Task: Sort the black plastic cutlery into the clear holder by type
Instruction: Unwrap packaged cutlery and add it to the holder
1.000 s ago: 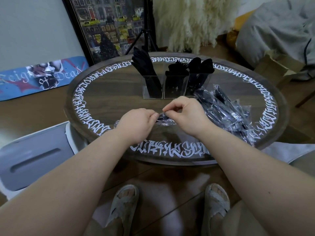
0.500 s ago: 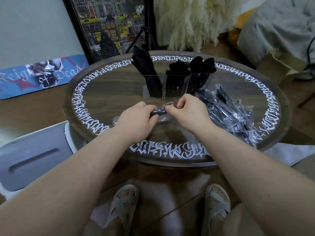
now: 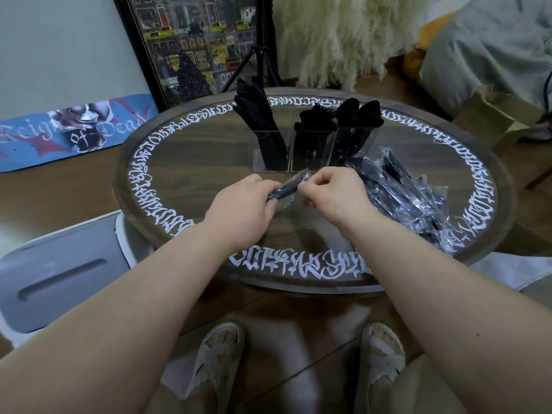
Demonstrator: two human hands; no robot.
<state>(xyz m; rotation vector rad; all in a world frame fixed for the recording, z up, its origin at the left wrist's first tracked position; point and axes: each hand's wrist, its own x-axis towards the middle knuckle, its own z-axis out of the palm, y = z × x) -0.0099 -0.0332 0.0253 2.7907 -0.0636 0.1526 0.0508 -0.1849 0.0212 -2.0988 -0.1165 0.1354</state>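
Bench [image 3: 191, 156]: round, dark wood, white lettering ringing the rim; carries all items below

Pile of wrapped cutlery [image 3: 409, 189]: black pieces in clear film, heaped at the right side of the bench, just beside the right hand; a good share left to sort, by the look of it

Holder [image 3: 310, 150]: clear, three compartments, at the far middle of the bench. Left compartment holds what look like knives, middle forks, right spoons; each already well stocked, so the task seems well along

Left hand [image 3: 242, 210]: fingers curled round one wrapped piece [image 3: 285, 189]

Right hand [image 3: 334, 194]: fingers pinching the film at the same piece's near end

Wrapped piece: held between both hands, above the bench, just in front of the holder; type not discernible, wrapper not yet off
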